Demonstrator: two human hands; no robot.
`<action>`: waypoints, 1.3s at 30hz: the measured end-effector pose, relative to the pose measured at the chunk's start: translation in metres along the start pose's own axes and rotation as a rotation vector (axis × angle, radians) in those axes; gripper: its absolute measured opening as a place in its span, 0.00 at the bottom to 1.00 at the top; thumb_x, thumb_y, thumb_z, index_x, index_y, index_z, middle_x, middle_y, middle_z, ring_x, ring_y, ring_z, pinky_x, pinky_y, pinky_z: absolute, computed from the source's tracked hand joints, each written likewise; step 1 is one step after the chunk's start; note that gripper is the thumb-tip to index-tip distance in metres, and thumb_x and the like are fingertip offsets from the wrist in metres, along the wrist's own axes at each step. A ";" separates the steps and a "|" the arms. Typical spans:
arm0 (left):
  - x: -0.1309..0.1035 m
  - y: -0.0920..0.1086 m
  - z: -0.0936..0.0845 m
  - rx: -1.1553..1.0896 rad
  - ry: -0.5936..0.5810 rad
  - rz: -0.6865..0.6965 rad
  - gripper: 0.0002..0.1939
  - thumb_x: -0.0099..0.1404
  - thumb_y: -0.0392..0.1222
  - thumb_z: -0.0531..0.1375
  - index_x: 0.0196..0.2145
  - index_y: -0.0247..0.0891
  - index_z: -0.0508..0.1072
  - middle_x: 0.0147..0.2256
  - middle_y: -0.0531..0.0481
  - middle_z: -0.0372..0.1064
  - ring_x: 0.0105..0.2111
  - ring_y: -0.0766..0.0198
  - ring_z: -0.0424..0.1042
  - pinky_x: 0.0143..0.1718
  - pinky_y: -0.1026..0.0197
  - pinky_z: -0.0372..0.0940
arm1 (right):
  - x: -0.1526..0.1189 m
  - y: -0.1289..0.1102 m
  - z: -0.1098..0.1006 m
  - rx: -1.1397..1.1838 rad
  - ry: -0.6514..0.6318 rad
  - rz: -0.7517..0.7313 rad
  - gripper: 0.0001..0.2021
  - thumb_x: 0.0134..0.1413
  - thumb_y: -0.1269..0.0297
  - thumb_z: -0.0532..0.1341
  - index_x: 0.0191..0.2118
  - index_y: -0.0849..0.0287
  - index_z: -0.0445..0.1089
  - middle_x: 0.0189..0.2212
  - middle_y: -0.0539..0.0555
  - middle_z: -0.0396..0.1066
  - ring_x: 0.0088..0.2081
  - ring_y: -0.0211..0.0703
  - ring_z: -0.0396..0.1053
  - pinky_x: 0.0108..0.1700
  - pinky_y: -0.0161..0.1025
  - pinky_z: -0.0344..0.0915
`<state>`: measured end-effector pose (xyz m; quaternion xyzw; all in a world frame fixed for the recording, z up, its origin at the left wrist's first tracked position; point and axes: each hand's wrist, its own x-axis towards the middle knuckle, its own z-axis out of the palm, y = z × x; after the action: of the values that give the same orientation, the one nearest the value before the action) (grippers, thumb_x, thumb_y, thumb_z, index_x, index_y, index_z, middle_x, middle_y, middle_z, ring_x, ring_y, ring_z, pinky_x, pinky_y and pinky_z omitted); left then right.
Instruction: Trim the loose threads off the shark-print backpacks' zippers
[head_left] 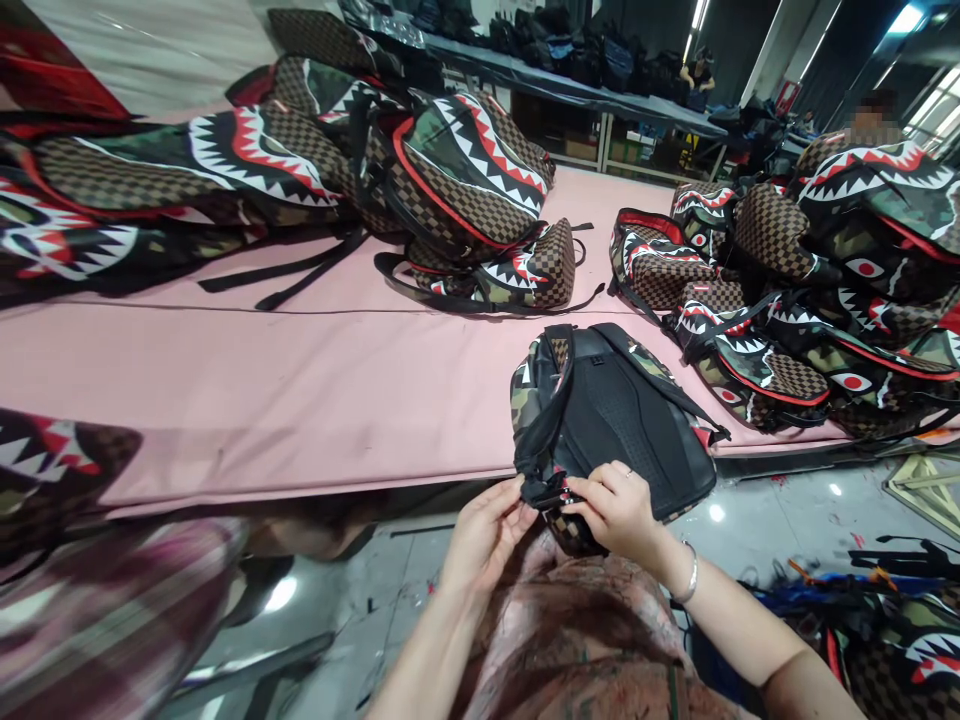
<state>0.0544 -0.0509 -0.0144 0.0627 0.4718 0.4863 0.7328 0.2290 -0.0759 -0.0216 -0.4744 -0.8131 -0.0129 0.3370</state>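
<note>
A backpack (622,430) lies on the near edge of the pink table, its black padded back facing up. Camouflage and brown check show along its sides. Black webbing of its shoulder strap (546,400) bunches at the bottom left corner. There my left hand (491,530) pinches the strap end between thumb and fingers. Close beside it, my right hand (619,505) rests over the lower edge of the bag, fingers closed. A small shiny, reddish thing shows at its fingertips, too small to name. The underside of the bag is hidden.
More shark-mouth backpacks (465,170) lie at the back of the pink table (300,390), with a heap of bags (780,360) at the right. A person in plaid (135,620) is at the left. More bags (900,640) lie low at the right.
</note>
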 end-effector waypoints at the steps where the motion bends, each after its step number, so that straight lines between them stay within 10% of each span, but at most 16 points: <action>1: 0.000 -0.001 0.000 -0.001 0.003 0.003 0.10 0.58 0.21 0.53 0.27 0.26 0.72 0.22 0.47 0.71 0.18 0.71 0.69 0.19 0.70 0.69 | 0.001 -0.001 0.000 -0.007 -0.008 0.000 0.12 0.58 0.58 0.56 0.41 0.58 0.73 0.26 0.53 0.67 0.29 0.40 0.61 0.31 0.36 0.57; 13: -0.005 0.000 0.001 0.033 0.025 0.076 0.08 0.55 0.23 0.56 0.31 0.31 0.69 0.23 0.51 0.71 0.18 0.71 0.69 0.19 0.70 0.69 | 0.019 -0.001 0.007 0.570 -0.004 0.341 0.11 0.49 0.63 0.62 0.41 0.58 0.70 0.32 0.51 0.70 0.31 0.37 0.66 0.33 0.33 0.62; 24: -0.012 0.009 0.006 0.192 -0.053 0.225 0.17 0.41 0.37 0.68 0.28 0.38 0.64 0.21 0.59 0.66 0.19 0.73 0.66 0.21 0.73 0.64 | 0.048 0.014 0.022 0.236 -0.166 -0.164 0.12 0.51 0.74 0.54 0.33 0.55 0.74 0.21 0.49 0.64 0.27 0.38 0.61 0.32 0.34 0.58; 34: -0.011 -0.018 0.003 0.586 0.054 0.877 0.16 0.46 0.42 0.67 0.35 0.40 0.71 0.45 0.48 0.63 0.39 0.64 0.68 0.40 0.65 0.65 | 0.076 -0.012 0.012 0.491 -0.383 0.465 0.04 0.51 0.70 0.59 0.30 0.60 0.71 0.25 0.49 0.69 0.27 0.35 0.64 0.28 0.29 0.56; 39: -0.020 -0.012 0.007 0.739 0.202 0.911 0.12 0.46 0.40 0.67 0.31 0.42 0.74 0.46 0.47 0.66 0.46 0.57 0.66 0.49 0.61 0.60 | 0.086 -0.017 0.005 0.434 -0.485 0.549 0.05 0.50 0.66 0.61 0.27 0.59 0.72 0.20 0.47 0.66 0.24 0.34 0.61 0.24 0.29 0.51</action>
<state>0.0659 -0.0702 -0.0050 0.4633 0.6026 0.5590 0.3314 0.1857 -0.0180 0.0276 -0.5808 -0.6961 0.3609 0.2188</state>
